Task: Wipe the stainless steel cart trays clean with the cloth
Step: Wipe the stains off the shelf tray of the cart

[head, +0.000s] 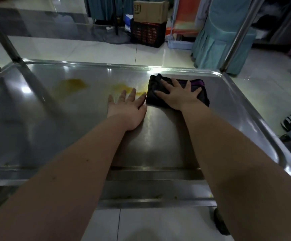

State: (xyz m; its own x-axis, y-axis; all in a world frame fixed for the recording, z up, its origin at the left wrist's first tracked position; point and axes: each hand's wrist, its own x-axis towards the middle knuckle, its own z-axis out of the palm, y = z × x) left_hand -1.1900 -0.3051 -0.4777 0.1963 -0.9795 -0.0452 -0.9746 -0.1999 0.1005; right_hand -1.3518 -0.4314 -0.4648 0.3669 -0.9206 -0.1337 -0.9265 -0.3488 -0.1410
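Black cloth (154, 100), folded, with a purple stripe near its far edge, lies toward the far right corner of the stainless steel tray (71, 133); the right hand (177, 94) presses flat on it, fingers spread; the left hand (129, 108) lies open on bare steel just beside it, holding nothing; yellow smears (71, 85) stain the tray left of the cloth, the nearer one reaching its edge.

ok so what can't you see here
Head view only.
Surface of the tray under the cloth: covered by cloth and right hand.
Part of the yellow smear: under the left hand.
Most of the lower tray: behind this tray and the forearms.
The tray's left end: cut off by the frame.
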